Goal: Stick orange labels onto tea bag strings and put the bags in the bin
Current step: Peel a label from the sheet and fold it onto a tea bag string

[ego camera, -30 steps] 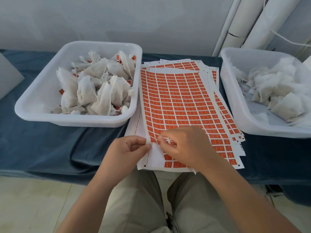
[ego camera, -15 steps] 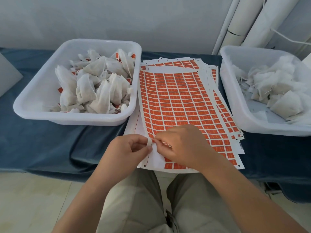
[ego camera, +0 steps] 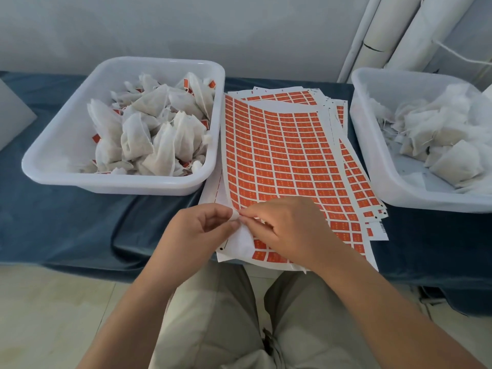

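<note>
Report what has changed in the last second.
The top label sheet has bowed up off the stack, its left edge lifted, as the left hand and right hand keep pinching its near left corner. The left bin, right bin and stack stayed put.

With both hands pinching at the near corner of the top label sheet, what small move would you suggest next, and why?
Probably peel one of the orange labels free with the right hand: both it and the left hand pinch the top sheet at its near corner, which is held raised.
</note>
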Demonstrator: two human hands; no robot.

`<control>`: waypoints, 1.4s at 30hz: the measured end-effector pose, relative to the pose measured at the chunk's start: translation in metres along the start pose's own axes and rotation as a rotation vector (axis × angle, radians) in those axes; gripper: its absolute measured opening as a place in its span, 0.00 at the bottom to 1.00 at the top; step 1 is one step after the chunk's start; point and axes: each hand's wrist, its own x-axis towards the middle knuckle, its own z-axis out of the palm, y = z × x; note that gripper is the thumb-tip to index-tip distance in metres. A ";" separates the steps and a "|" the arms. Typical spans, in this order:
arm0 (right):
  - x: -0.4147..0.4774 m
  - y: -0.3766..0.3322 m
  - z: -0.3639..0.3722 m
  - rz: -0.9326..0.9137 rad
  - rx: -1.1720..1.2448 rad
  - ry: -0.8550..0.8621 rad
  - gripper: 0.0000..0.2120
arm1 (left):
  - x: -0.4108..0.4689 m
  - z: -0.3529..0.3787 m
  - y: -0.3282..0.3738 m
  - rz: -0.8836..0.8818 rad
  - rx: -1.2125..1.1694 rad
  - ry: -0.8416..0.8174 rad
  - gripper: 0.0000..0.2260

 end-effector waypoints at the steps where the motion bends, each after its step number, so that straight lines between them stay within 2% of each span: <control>1: 0.001 0.000 -0.001 -0.014 -0.007 -0.010 0.11 | 0.000 0.000 0.001 0.004 0.021 -0.002 0.05; 3: 0.001 0.002 -0.003 -0.043 -0.040 -0.036 0.07 | -0.001 0.001 0.002 0.033 0.123 0.011 0.04; 5: 0.001 0.004 -0.003 -0.077 -0.083 -0.064 0.08 | -0.003 0.004 0.002 0.063 0.214 0.044 0.05; 9: 0.002 0.007 0.002 -0.065 -0.082 -0.057 0.10 | -0.006 0.008 0.002 0.076 0.227 0.083 0.06; 13: -0.001 0.005 0.003 0.212 0.104 0.013 0.09 | -0.007 0.010 -0.003 0.059 0.168 0.122 0.07; 17: -0.004 0.005 0.000 0.484 0.263 0.065 0.08 | -0.006 0.012 -0.011 -0.039 0.016 0.181 0.05; 21: -0.010 0.009 -0.008 0.683 0.434 0.175 0.09 | 0.002 0.012 -0.021 -0.093 0.081 0.292 0.04; 23: -0.013 0.010 -0.013 0.760 0.547 0.244 0.08 | 0.004 0.014 -0.022 -0.106 0.219 0.321 0.01; 24: -0.014 0.010 -0.015 0.791 0.605 0.273 0.06 | 0.003 0.016 -0.024 -0.084 0.382 0.360 0.07; 26: -0.016 0.006 -0.019 0.832 0.706 0.325 0.08 | 0.000 0.025 -0.027 0.112 0.733 0.499 0.19; 28: -0.017 0.002 -0.021 0.860 0.782 0.359 0.09 | -0.002 0.040 -0.020 0.323 0.862 0.610 0.20; 29: -0.017 0.000 -0.021 0.866 0.794 0.368 0.08 | -0.003 0.047 -0.016 0.358 0.830 0.595 0.18; 30: -0.017 -0.002 -0.022 0.871 0.796 0.376 0.08 | -0.003 0.053 -0.008 0.328 0.702 0.506 0.17; 32: -0.017 -0.005 -0.022 0.875 0.776 0.392 0.08 | 0.003 0.064 0.016 0.053 0.211 0.194 0.18; 34: -0.016 -0.006 -0.023 0.867 0.761 0.391 0.07 | 0.009 0.072 0.031 -0.141 -0.239 0.034 0.15; 36: -0.016 -0.005 -0.024 0.859 0.761 0.375 0.10 | 0.014 0.075 0.037 -0.186 -0.409 0.061 0.11; 38: -0.017 -0.002 -0.026 0.871 0.787 0.343 0.12 | 0.016 0.076 0.037 -0.178 -0.478 0.124 0.09; 42: -0.021 0.010 -0.032 0.876 0.853 0.295 0.15 | 0.021 0.069 0.036 -0.154 -0.415 0.212 0.07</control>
